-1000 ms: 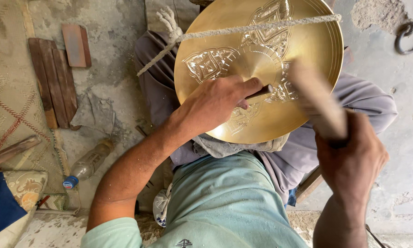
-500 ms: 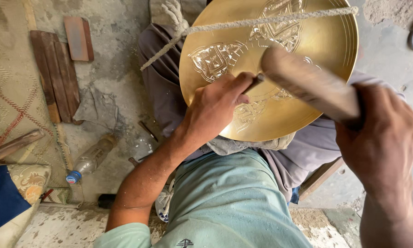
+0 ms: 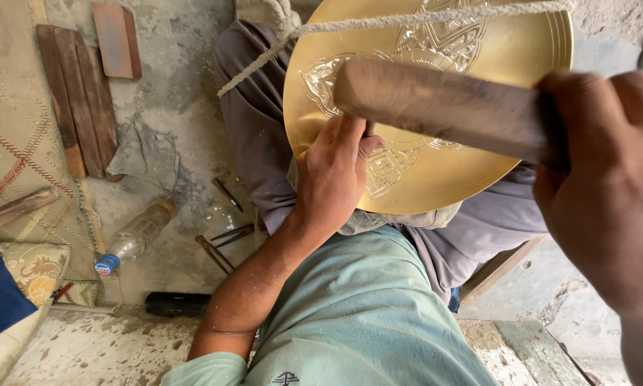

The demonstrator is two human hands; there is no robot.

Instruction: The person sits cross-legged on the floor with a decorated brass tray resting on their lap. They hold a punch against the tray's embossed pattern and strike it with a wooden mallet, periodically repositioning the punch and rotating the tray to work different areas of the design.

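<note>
Round golden brass plate (image 3: 471, 164), embossed with ornamental relief, rests tilted on the person's lap, its lower rim against the grey trousers (image 3: 264, 143) and a wad of pale cloth (image 3: 400, 218). A rough twisted rope (image 3: 379, 23) crosses its upper part and runs off toward the left knee.

Left hand (image 3: 332, 175) lies on the plate's lower-left edge, fingers curled, pinching a thin dark punch (image 3: 369, 130) of which only a short piece shows above the thumb; the tip is hidden. Right hand (image 3: 607, 207) is wrapped tight about the end of a thick brown wooden mallet (image 3: 443, 107), raised over the plate, head above the punch, not touching it.

Judgement on doing this step well: the heel of the left hand should stay planted on the brass so the punch cannot skate; the punch wants to stand square to the surface; the blow should land dead on its top, light and even, clear of the thumb. The plate looks likely to shift if the rope slackens.

On the concrete floor to the left: 1 clear plastic bottle with blue cap (image 3: 132, 239), several thin metal tools (image 3: 221, 239).
</note>
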